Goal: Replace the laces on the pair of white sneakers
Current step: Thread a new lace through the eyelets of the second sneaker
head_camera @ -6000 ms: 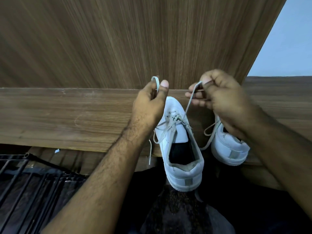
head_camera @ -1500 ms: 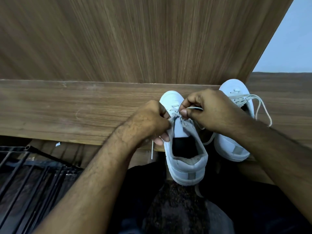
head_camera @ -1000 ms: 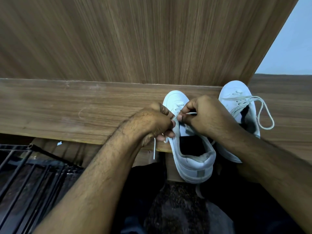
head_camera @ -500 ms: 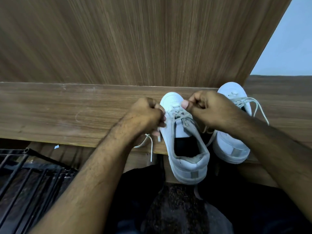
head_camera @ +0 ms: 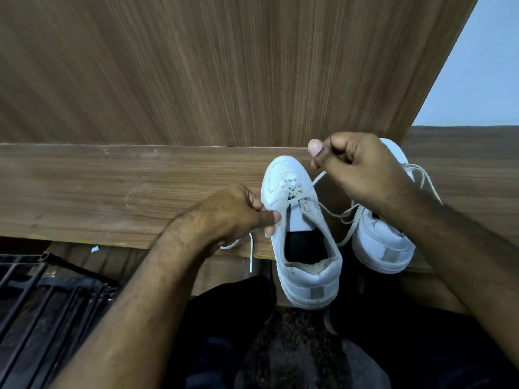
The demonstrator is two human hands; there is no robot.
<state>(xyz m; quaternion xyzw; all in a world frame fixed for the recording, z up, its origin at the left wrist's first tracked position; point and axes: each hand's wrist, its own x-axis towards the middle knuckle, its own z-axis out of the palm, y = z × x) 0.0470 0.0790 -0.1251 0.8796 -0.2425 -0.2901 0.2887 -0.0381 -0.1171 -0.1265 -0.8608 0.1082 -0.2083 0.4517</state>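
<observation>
Since half a second ago, right hand [head_camera: 362, 169] is rising far-right, fingers curled, pinching the lace [head_camera: 318, 179] taut. Left hand [head_camera: 238, 211] is gripping the lace's other end at the left sneaker [head_camera: 302, 234], tail dangling. Wooden ledge [head_camera: 112, 192] is carrying both shoes, heels overhanging; wood panel [head_camera: 224, 66] behind, pale wall [head_camera: 477, 80] far right, black rack [head_camera: 42, 290] near left. Count: two sneakers, right sneaker [head_camera: 382, 242] laced; two hands.

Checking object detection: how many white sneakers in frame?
2. Near sneaker sits centre, heel overhanging the wooden ledge. Far sneaker lies to its right, partly hidden behind the right hand. None else visible.
</observation>
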